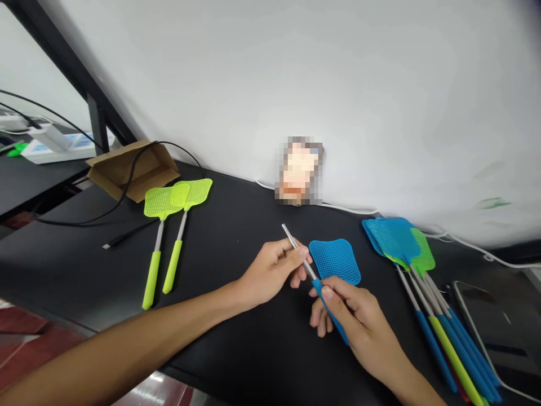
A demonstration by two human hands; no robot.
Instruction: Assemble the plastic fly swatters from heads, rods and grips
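Observation:
Both hands are on a fly swatter handle [311, 272], a silver metal rod with a blue grip, tilted up to the left. My left hand [276, 268] pinches the metal rod between thumb and fingers, just below its bare tip. Lower down, my right hand [355, 316] is closed round the blue grip. A blue fly swatter head [336, 260] with a mesh of small holes lies on the black table, just behind my hands and apart from the rod's tip. Its lower edge is partly covered by my right hand.
Two lime-green fly swatters [163, 242] lie at left, by an open cardboard box [135, 169] and a black cable [131, 180]. Several blue and green swatters [422, 293] are stacked at right beside a dark phone [494, 321]. A blurred-out device [299, 171] leans on the wall.

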